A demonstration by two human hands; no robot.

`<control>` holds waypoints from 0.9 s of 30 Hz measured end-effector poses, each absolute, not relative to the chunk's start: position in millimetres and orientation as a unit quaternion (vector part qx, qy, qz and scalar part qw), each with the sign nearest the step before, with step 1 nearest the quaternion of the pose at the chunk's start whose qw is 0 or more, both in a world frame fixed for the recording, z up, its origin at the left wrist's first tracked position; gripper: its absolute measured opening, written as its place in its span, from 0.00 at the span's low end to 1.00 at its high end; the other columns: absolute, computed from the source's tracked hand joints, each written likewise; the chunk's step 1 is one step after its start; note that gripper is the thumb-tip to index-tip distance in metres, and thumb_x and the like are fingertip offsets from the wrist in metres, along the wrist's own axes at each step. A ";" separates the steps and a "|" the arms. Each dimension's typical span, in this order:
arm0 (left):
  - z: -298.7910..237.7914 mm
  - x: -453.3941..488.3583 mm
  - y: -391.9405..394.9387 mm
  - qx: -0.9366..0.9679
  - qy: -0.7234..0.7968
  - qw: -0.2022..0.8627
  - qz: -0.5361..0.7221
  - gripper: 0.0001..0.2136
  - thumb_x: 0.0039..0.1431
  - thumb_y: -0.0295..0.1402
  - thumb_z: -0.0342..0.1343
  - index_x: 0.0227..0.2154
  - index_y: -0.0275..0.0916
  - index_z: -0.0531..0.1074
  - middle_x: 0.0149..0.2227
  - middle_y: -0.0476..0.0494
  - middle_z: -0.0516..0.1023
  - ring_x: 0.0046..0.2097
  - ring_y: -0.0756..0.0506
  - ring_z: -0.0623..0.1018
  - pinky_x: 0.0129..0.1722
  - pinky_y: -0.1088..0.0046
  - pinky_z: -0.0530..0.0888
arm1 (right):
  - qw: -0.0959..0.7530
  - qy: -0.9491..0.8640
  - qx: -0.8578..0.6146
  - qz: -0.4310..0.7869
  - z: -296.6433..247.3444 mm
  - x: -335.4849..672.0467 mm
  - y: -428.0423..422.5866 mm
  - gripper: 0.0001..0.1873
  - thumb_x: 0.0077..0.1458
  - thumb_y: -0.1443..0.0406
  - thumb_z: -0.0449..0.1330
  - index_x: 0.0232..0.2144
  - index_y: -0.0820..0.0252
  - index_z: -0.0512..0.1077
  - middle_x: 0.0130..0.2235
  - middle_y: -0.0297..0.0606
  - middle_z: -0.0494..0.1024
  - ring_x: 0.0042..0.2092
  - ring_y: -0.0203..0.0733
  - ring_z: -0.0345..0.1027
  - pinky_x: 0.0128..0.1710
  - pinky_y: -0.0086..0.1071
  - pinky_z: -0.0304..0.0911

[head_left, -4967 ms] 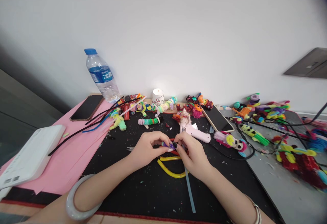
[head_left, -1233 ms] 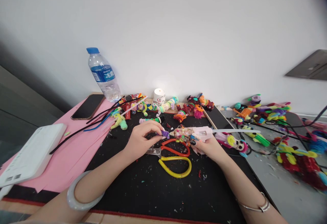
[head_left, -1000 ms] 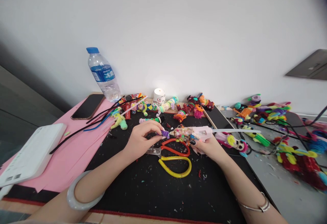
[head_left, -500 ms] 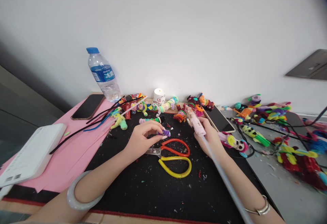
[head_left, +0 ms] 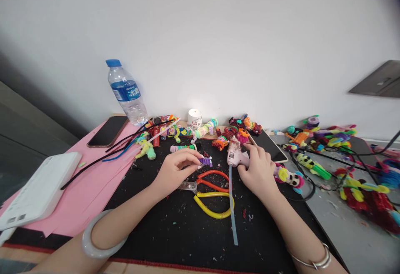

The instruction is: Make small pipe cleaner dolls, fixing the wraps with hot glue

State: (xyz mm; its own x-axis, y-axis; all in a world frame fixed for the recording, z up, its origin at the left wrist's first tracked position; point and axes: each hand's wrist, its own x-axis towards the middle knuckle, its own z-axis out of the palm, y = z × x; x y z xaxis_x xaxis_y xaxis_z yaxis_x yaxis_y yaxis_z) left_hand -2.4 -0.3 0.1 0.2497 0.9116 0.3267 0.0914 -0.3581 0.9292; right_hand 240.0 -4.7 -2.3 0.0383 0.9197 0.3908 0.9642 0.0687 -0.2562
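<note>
Between the thumb and fingertips of my left hand point(head_left: 178, 168) is a small coiled piece of purple pipe cleaner point(head_left: 206, 162), held just above the mat with a whitish tip at its far end. My right hand point(head_left: 258, 168) is closed around the handle of a pale pink hot glue gun point(head_left: 238, 157), which lies on its side on the mat. A long translucent glue stick point(head_left: 232, 207) runs from the gun's back toward me, crossing the scissors' handles. The scissors point(head_left: 215, 181), one handle red and one yellow, lie below both hands.
Pipe-cleaner figures point(head_left: 203, 129) and a paper cup point(head_left: 194, 118) line the wall. A water bottle point(head_left: 126, 93), a phone point(head_left: 108, 131) and a white box point(head_left: 40, 188) sit left. Another phone point(head_left: 270, 145), cables and more figures point(head_left: 312, 166) lie right. Scraps dot the black mat point(head_left: 187, 236).
The glue gun has turned and come down onto the mat, its glue stick swinging left across the scissors. My left hand keeps the purple piece, which shows more now.
</note>
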 end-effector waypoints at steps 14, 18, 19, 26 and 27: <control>0.4 6.3 -7.8 0.619 0.325 0.567 0.435 0.03 0.48 0.26 0.61 0.27 0.35 0.73 0.36 0.43 0.75 0.39 0.47 0.76 0.41 0.69 0.74 | 0.376 -0.829 -0.393 0.126 0.1 209.7 -28.8 0.04 0.56 0.65 0.58 0.32 0.59 0.71 0.29 0.38 0.76 0.31 0.39 0.68 0.31 0.31 0.63; 0.3 4.9 -9.2 0.616 0.328 0.596 0.397 0.03 0.49 0.27 0.61 0.28 0.35 0.74 0.36 0.43 0.76 0.37 0.48 0.76 0.39 0.71 0.74 | 0.379 -0.832 -0.380 0.141 -0.7 209.9 -28.1 0.05 0.57 0.66 0.56 0.32 0.59 0.72 0.30 0.38 0.76 0.31 0.38 0.68 0.31 0.31 0.64; 0.4 4.7 -9.3 0.614 0.336 0.600 0.389 0.03 0.49 0.27 0.61 0.28 0.35 0.74 0.36 0.43 0.77 0.37 0.48 0.76 0.38 0.71 0.74 | 0.379 -0.833 -0.377 0.144 -0.5 209.8 -28.2 0.05 0.57 0.66 0.56 0.32 0.59 0.72 0.30 0.38 0.76 0.31 0.38 0.69 0.31 0.31 0.65; 0.0 6.8 -8.3 0.549 0.358 0.678 0.333 0.09 0.47 0.27 0.63 0.31 0.36 0.69 0.30 0.48 0.77 0.33 0.49 0.78 0.31 0.76 0.72 | 0.375 -0.839 -0.355 0.172 3.2 207.4 -28.9 0.06 0.57 0.68 0.55 0.32 0.59 0.72 0.31 0.39 0.77 0.32 0.38 0.70 0.33 0.30 0.66; -0.3 7.1 -8.0 0.542 0.354 0.686 0.333 0.10 0.46 0.27 0.63 0.32 0.36 0.69 0.31 0.48 0.77 0.33 0.49 0.78 0.30 0.76 0.72 | 0.374 -0.839 -0.354 0.176 3.3 207.3 -28.9 0.06 0.57 0.68 0.55 0.33 0.59 0.72 0.31 0.39 0.77 0.33 0.38 0.70 0.33 0.30 0.67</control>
State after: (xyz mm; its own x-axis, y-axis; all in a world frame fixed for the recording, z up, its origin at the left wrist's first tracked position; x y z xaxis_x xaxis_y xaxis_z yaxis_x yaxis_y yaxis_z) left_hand 7.1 -8.0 -0.3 0.5272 0.8406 -0.1245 -0.0734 0.1910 0.9789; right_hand 207.3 -28.9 3.3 -0.4691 0.7255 0.5036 0.4621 0.6876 -0.5600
